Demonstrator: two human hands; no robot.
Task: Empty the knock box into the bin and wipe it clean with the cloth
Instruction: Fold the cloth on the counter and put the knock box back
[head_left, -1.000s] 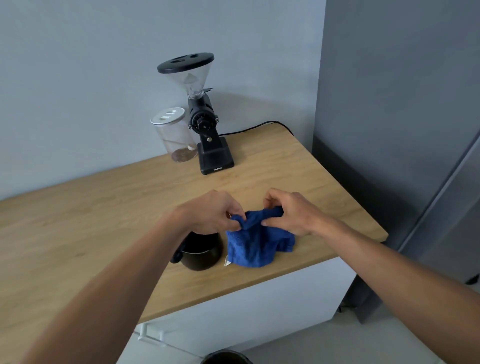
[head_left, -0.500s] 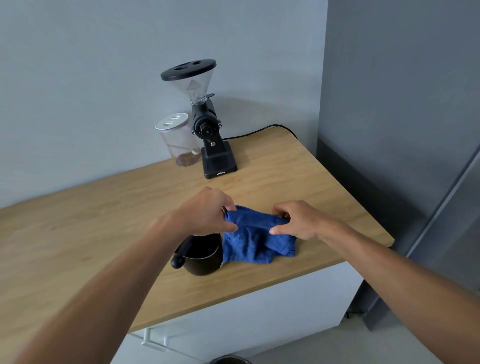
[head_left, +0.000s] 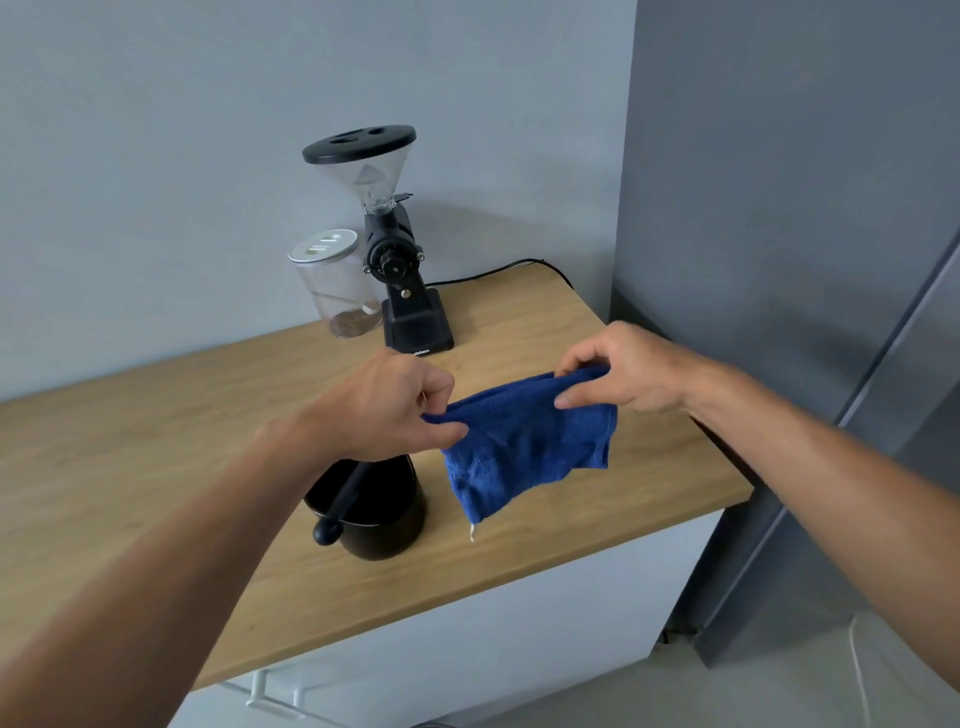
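A blue cloth (head_left: 524, 447) hangs in the air above the wooden counter (head_left: 156, 426), stretched between both hands. My left hand (head_left: 384, 410) pinches its left corner and my right hand (head_left: 623, 374) pinches its right top edge. The black round knock box (head_left: 379, 514) stands upright on the counter just below my left hand, with its black knock bar across the opening. My left wrist hides part of its rim. The bin is out of view.
A black coffee grinder (head_left: 400, 260) with a clear hopper and a clear lidded jar (head_left: 332, 286) stand at the back by the wall. A tall grey fridge (head_left: 805, 260) stands close on the right. A white drawer front (head_left: 467, 649) is below the counter edge.
Both hands have lifted the cloth off the counter and pulled apart, so it is now spread and hanging. The knock box has stayed in place.
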